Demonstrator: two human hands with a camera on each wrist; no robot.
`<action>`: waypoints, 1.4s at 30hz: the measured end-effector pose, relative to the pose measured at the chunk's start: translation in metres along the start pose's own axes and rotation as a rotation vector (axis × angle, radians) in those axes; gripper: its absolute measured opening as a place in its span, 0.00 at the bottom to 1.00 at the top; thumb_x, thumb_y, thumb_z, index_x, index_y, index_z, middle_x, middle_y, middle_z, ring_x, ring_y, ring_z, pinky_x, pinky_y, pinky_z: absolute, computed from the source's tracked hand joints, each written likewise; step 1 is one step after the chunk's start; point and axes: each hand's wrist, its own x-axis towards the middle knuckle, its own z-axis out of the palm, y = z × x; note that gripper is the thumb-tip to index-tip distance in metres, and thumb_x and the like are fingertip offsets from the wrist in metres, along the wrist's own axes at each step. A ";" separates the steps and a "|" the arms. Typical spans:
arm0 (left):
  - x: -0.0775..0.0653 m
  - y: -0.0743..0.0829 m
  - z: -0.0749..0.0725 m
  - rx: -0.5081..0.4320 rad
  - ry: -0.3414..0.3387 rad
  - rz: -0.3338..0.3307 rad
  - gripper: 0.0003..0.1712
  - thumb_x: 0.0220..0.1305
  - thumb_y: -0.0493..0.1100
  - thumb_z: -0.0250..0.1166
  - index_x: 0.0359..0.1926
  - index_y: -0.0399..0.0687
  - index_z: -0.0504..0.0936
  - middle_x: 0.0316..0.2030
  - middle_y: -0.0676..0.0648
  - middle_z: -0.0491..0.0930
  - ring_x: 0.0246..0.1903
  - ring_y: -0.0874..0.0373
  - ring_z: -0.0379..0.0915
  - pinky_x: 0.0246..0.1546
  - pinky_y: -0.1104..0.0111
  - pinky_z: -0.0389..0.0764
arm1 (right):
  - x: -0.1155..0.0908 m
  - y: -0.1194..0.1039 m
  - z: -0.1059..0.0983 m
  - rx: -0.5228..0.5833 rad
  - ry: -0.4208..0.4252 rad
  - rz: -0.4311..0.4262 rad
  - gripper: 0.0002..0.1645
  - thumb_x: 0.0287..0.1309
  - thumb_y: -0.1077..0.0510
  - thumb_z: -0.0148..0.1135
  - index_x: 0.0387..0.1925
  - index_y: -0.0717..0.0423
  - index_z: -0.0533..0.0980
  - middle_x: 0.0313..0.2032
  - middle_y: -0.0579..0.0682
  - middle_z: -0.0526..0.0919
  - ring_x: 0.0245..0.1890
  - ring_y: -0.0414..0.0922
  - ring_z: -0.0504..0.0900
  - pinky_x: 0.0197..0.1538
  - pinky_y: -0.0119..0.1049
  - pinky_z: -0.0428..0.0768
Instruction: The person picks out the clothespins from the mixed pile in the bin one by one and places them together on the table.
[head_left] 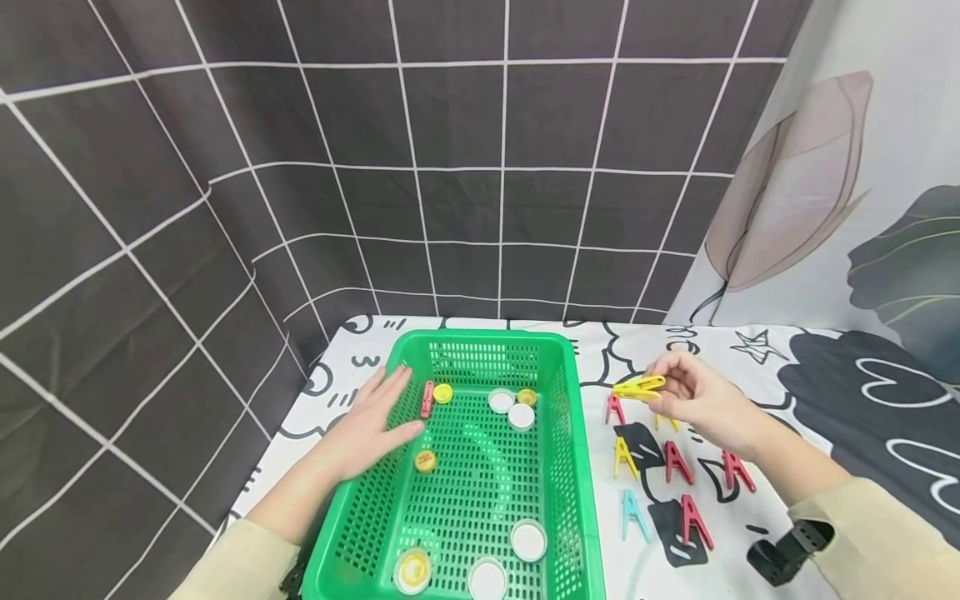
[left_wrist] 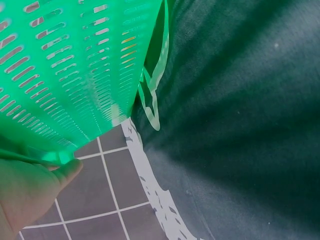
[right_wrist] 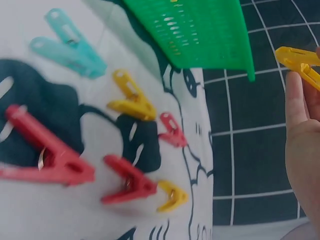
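Note:
My right hand [head_left: 701, 404] pinches a yellow clothespin [head_left: 637, 387] between thumb and fingers, held up to the right of the green basket [head_left: 480, 336]. In the right wrist view the same clothespin [right_wrist: 295, 59] appears at the right edge, its tip pointing away from the fingers. My left hand [head_left: 363, 429] rests on the basket's left rim with fingers stretched out and thumb over the inside. Close by its fingertips, a red clothespin [head_left: 427, 399] stands against the basket's left wall.
Round caps lie in the basket: white caps [head_left: 521, 417], yellow caps [head_left: 443, 393] and an orange cap [head_left: 425, 461]. On the patterned cloth to the right are several red clothespins [head_left: 693, 523], yellow ones and a light blue clothespin [head_left: 633, 514]. A dark grid-patterned backdrop [head_left: 465, 200] rises behind.

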 end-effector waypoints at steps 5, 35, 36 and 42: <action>-0.001 0.000 -0.001 -0.005 -0.005 -0.007 0.46 0.63 0.62 0.56 0.73 0.43 0.49 0.72 0.43 0.47 0.71 0.43 0.30 0.61 0.37 0.48 | -0.011 0.007 -0.004 -0.045 0.036 0.011 0.20 0.54 0.72 0.61 0.43 0.64 0.60 0.44 0.54 0.70 0.40 0.37 0.77 0.44 0.27 0.79; 0.001 -0.001 -0.001 0.002 -0.007 0.006 0.46 0.64 0.60 0.56 0.73 0.43 0.49 0.72 0.43 0.47 0.70 0.40 0.32 0.60 0.36 0.50 | -0.078 0.065 0.044 -0.449 0.728 -0.206 0.31 0.25 0.87 0.64 0.34 0.74 0.60 0.38 0.40 0.63 0.35 0.31 0.66 0.39 0.11 0.68; 0.001 -0.001 -0.001 0.001 -0.007 0.006 0.46 0.64 0.60 0.56 0.73 0.43 0.49 0.72 0.43 0.47 0.70 0.40 0.32 0.60 0.36 0.50 | -0.079 0.066 0.044 -0.432 0.740 -0.198 0.31 0.25 0.88 0.63 0.34 0.75 0.59 0.38 0.41 0.62 0.36 0.31 0.67 0.42 0.11 0.68; 0.001 -0.002 0.000 0.006 -0.011 0.006 0.47 0.63 0.64 0.54 0.73 0.43 0.49 0.72 0.43 0.47 0.70 0.41 0.32 0.59 0.36 0.51 | -0.090 0.073 0.042 -0.535 0.784 -0.145 0.29 0.25 0.83 0.68 0.30 0.70 0.62 0.33 0.43 0.62 0.31 0.32 0.61 0.33 0.15 0.64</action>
